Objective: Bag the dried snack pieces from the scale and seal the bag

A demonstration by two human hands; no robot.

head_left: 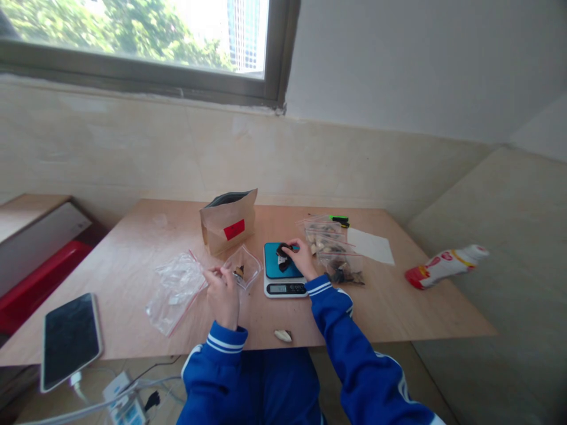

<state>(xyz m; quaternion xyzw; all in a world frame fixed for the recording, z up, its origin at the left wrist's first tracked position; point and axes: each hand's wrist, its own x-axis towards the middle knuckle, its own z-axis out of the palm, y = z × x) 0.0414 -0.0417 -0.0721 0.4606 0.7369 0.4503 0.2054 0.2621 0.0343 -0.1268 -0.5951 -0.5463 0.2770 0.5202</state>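
My right hand (303,260) is over the blue plate of a small digital kitchen scale (271,268), its fingers closed on a dark dried piece (283,254), perhaps mushroom. More dark bits lie on the plate below; I cannot tell which of them the fingers touch. My left hand (224,295) pinches the left edge of a small clear zip bag (251,273) that lies beside the scale with a brownish piece inside. A pale, dark-edged dried slice (283,336) rests near the table's front edge.
A brown paper pouch (221,227) stands open at the back. Clear plastic bags (172,289) lie left; filled zip bags (336,254), white paper (372,245) and a red-white bottle (445,267) are right. A tablet (72,336) with a cable sits at the left edge.
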